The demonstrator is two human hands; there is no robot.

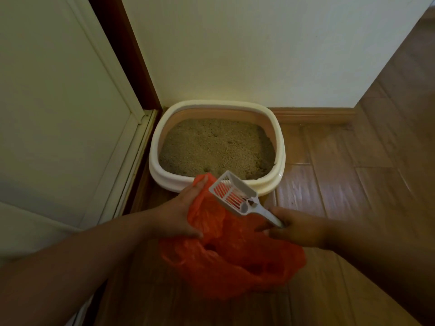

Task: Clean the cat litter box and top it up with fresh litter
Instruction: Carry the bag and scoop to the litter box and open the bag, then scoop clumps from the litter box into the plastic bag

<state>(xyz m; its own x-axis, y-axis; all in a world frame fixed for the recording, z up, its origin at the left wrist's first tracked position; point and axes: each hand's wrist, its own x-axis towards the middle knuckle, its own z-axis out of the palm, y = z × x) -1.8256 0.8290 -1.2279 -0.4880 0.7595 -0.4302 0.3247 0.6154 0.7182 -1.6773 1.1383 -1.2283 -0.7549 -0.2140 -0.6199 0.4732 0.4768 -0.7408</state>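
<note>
A cream litter box (280, 147) stands on the floor in the wall corner, filled with brownish litter (216, 147). In front of it my left hand (179, 215) grips the edge of an orange plastic bag (235, 262) and holds it open. My right hand (296, 228) grips the handle of a white slotted scoop (235, 192), which hangs tilted over the bag's mouth, just in front of the box's near rim. A small dark clump lies in the scoop near its handle end.
A white door (58, 114) with a dark frame stands to the left of the box. White wall runs behind it, with a wooden skirting board (313, 115) at the right. Wooden floor (353, 184) stretches out to the right.
</note>
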